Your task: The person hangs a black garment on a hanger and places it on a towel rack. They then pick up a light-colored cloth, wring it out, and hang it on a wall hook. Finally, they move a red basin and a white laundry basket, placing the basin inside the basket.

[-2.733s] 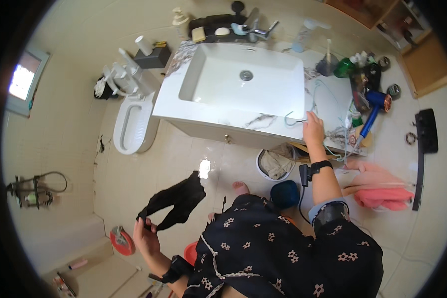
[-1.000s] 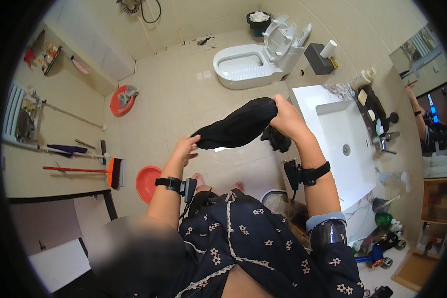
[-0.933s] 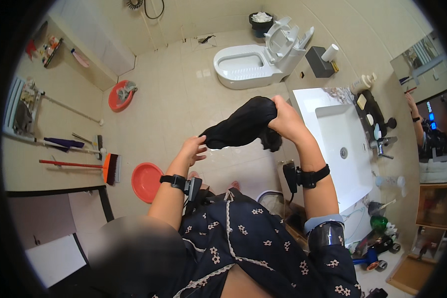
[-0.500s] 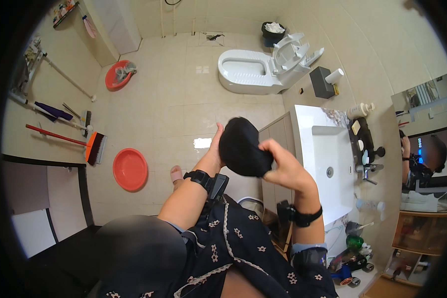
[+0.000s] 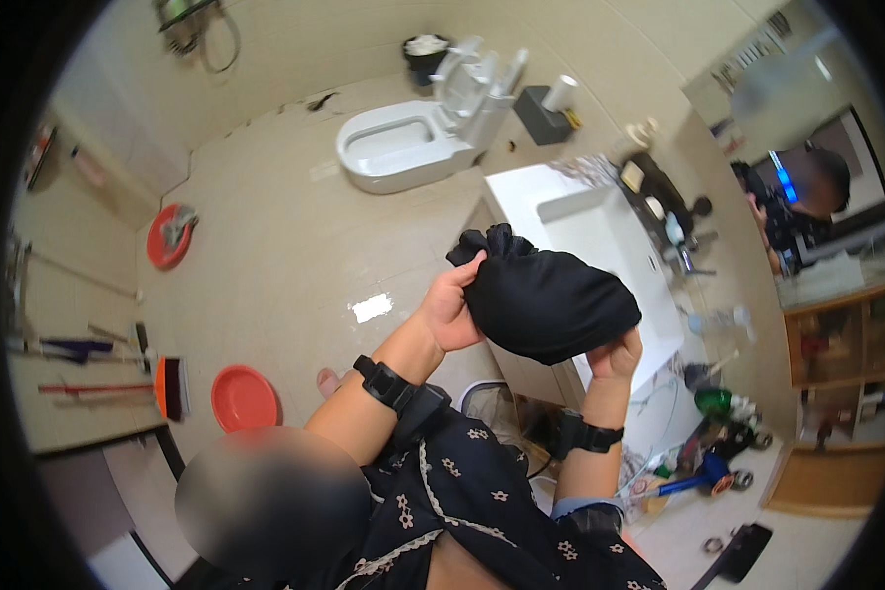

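Note:
Between my two hands stretches a soft black cloth cap (image 5: 551, 305), smooth and rounded, with a gathered, bunched end at the left. My left hand (image 5: 450, 313) grips it just below the bunched end, thumb on top and the other fingers partly hidden. At its lower right edge, my right hand (image 5: 616, 356) is closed on the cloth, its fingertips mostly covered by it. The cap is held up in front of the white washbasin (image 5: 580, 211) and hides part of the basin and the cabinet below.
Bottles and a blue hair dryer (image 5: 693, 480) crowd the counter's near right end. A tap (image 5: 693, 258) and mirror (image 5: 806, 187) are at the right. Beyond stands a white squat toilet (image 5: 393, 147). A red basin (image 5: 244, 398) and an orange broom (image 5: 170, 388) are on the left.
The cap has moved right, over the washbasin's edge, and is spread wider, showing its bunched end. Both hands went with it; the right now grips its lower right edge. My view has turned.

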Demonstrator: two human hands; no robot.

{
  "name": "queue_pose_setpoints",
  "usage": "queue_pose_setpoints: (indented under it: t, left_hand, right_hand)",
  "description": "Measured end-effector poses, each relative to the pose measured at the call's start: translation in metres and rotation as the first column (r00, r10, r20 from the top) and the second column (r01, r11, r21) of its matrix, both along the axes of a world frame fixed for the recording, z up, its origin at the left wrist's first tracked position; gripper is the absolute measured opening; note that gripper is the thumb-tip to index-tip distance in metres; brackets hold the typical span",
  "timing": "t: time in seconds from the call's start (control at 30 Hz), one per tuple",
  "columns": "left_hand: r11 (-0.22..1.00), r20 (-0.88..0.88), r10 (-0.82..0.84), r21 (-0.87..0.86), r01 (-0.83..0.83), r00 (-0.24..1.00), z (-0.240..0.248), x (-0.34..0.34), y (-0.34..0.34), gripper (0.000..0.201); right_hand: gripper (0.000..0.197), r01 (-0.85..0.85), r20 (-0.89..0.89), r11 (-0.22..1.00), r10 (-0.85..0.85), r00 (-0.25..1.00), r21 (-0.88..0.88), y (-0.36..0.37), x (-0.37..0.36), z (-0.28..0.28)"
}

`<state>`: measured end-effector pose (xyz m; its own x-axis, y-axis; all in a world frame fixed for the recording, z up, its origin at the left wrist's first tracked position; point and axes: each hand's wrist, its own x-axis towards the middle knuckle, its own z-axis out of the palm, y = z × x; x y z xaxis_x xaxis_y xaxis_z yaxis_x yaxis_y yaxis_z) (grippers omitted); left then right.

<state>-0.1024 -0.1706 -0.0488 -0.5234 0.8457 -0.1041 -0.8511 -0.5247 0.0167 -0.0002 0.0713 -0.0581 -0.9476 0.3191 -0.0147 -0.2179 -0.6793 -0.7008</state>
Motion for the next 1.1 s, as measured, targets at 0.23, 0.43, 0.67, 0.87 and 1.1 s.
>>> queue_pose_setpoints:
  t: [0.23,0.43,0.67,0.87,1.1]
  left_hand:
    - [0.9,-0.075,-0.436,-0.036,0.434,0.897,-0.02,0.038,0.075,0.038]
    - [0.691,-0.121,-0.689,-0.41,0.596,0.715,-0.034,0.016,0.116,0.038]
    - [0.635,-0.514,-0.772,-0.619,0.461,0.374,0.0,-0.039,0.178,0.087]
    - [0.629,-0.645,-0.722,-0.763,0.151,-0.251,-0.002,-0.088,0.259,0.08]
    - [0.562,-0.447,-0.789,-0.802,-0.202,-0.421,-0.028,-0.122,0.313,0.074]
  right_hand:
    - [0.044,0.011,0.083,0.973,-0.031,0.996,0.231,-0.001,0.017,-0.031]
    - [0.04,0.064,-0.022,0.986,-0.068,0.997,-0.151,0.031,0.035,-0.01]
    - [0.025,0.32,0.356,0.937,-0.255,0.899,-0.138,0.093,0.008,-0.002]
    - [0.013,0.341,0.532,0.881,-0.47,0.704,0.326,0.14,-0.053,0.005]
    - [0.04,-0.164,0.623,0.612,-0.687,0.374,0.773,0.185,-0.122,-0.027]
